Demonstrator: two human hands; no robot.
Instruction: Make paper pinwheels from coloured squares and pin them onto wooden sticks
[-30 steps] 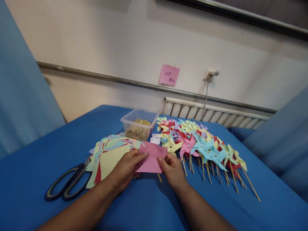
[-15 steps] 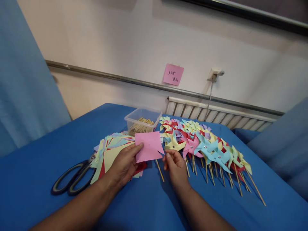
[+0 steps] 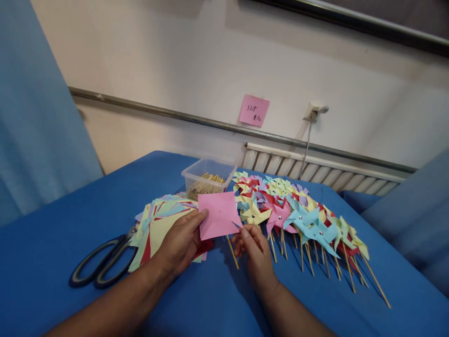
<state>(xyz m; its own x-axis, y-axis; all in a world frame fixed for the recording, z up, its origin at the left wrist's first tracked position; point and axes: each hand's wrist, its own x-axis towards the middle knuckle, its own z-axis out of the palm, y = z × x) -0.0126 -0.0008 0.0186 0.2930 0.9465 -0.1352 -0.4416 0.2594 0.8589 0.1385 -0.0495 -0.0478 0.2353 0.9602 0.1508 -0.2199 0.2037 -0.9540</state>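
A pink paper square (image 3: 218, 213) with slits cut in at its corners is held up in front of me. My left hand (image 3: 184, 236) grips its left edge, thumb on the front face. At the lower right, my right hand (image 3: 254, 245) has its thumb and forefinger closed on a slit corner point of the paper. Below the paper lies a wooden stick (image 3: 232, 252), its upper end hidden. Beside my left hand spreads a stack of coloured paper sheets (image 3: 159, 222), partly covering the blades of dark-handled scissors (image 3: 101, 264).
Finished paper pinwheels (image 3: 300, 217) on wooden sticks lie in rows on the right of the blue-covered table (image 3: 217, 304). A clear plastic box (image 3: 210, 175) of short sticks stands behind the paper. A radiator (image 3: 273, 161) and a metal rail (image 3: 168, 112) run along the wall.
The pink square has shifted slightly right, and its lower right slit shows a little wider. My right hand has moved slightly with the corner. The view has shifted a little.
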